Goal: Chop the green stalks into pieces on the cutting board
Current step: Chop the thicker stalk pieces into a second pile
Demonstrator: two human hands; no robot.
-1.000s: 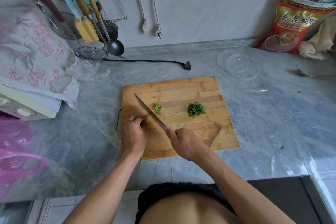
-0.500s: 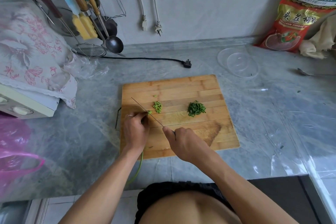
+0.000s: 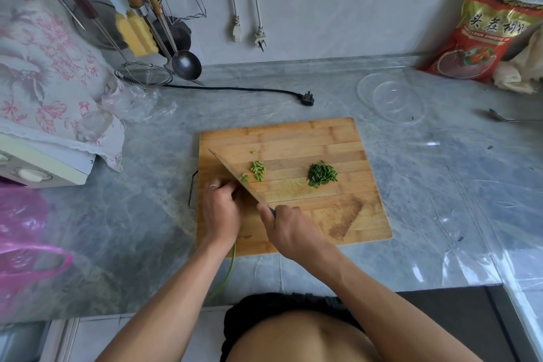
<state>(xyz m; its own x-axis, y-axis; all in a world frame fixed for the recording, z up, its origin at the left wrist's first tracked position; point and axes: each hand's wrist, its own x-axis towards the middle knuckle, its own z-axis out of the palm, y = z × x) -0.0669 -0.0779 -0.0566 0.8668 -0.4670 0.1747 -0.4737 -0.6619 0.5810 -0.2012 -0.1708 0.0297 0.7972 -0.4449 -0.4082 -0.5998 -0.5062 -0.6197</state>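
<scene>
Head view. The board (image 3: 293, 185) lies on the grey bench (image 3: 440, 200), and everything here is placed from it. Over the board's left part the right hand (image 3: 289, 229) has its grip clenched on the handle of the knife (image 3: 235, 178); the blade slants toward the far-left corner of the board. Just left of the blade, the left hand (image 3: 220, 211) has its grip closed over the stalks (image 3: 230, 266), pressing them on the board, and their long end hangs past the near edge of the board over the bench. Just right of the blade lie light green pieces (image 3: 258, 170). Near the middle of the board is a heap of darker chopped greens (image 3: 321, 176). Beyond the far-right corner of the board stands a clear bowl (image 3: 390, 97); only a dark speck shows in it. Farther right of it, by the wall, leans a red bag (image 3: 493, 26).
</scene>
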